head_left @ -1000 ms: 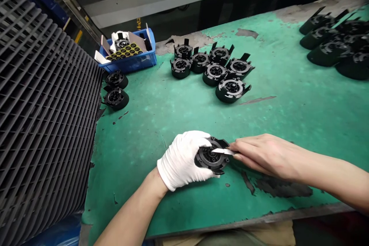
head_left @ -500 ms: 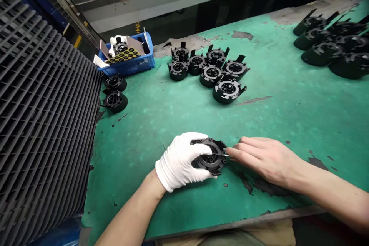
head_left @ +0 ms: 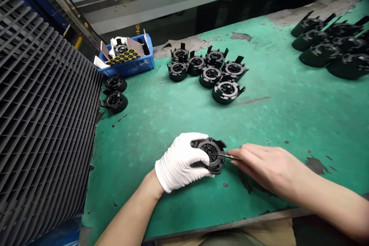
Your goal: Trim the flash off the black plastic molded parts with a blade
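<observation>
My left hand, in a white glove, grips a round black plastic housing with tabs on its rim, just above the green table. The thumb lies across the housing's face. Bare, my right hand pinches a thin metal tool that looks like tweezers. The tool's tip reaches the middle of the housing; whether anything is held at the tip is too small to see.
Several similar black housings stand at the back middle, with more dark housings at the far right. Two housings sit by the blue bin. A stack of grey grids rises along the left edge of the green tabletop.
My right hand has shifted slightly right and down, and more of the metal tool now shows. The left thumb has slid a little lower on the housing.
</observation>
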A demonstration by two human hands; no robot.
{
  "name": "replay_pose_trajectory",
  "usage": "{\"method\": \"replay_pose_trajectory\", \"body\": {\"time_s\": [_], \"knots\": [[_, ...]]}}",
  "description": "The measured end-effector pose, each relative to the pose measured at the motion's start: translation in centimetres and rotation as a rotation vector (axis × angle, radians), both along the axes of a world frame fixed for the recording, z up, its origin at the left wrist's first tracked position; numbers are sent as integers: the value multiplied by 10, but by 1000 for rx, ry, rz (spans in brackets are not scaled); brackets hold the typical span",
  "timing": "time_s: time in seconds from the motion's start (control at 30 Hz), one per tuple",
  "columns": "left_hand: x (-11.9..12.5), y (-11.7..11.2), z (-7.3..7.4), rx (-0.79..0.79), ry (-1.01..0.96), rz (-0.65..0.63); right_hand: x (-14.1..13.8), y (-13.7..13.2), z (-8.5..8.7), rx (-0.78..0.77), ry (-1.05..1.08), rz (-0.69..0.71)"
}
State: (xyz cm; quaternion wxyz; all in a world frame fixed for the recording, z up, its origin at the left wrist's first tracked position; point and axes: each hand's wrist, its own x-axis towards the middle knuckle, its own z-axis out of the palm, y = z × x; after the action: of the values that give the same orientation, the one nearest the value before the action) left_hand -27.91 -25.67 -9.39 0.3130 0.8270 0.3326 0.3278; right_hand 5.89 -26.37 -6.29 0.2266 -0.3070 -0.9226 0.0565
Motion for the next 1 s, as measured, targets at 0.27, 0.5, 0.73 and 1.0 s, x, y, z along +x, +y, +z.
{"method": "replay_pose_trajectory", "body": {"time_s": [0.27,0.5,0.73,1.0], "knots": [[10,-5,-12,-77,108,141,-16,-10,19,192,-120,-41],[20,2,3,-121,162,142,-17,-12,16,200,-163,-88],[23,6,10,-105,150,102,-18,-13,11,187,-138,-68],[22,3,1,-53,130,98,-15,-19,0,-55,18,-177]]}}
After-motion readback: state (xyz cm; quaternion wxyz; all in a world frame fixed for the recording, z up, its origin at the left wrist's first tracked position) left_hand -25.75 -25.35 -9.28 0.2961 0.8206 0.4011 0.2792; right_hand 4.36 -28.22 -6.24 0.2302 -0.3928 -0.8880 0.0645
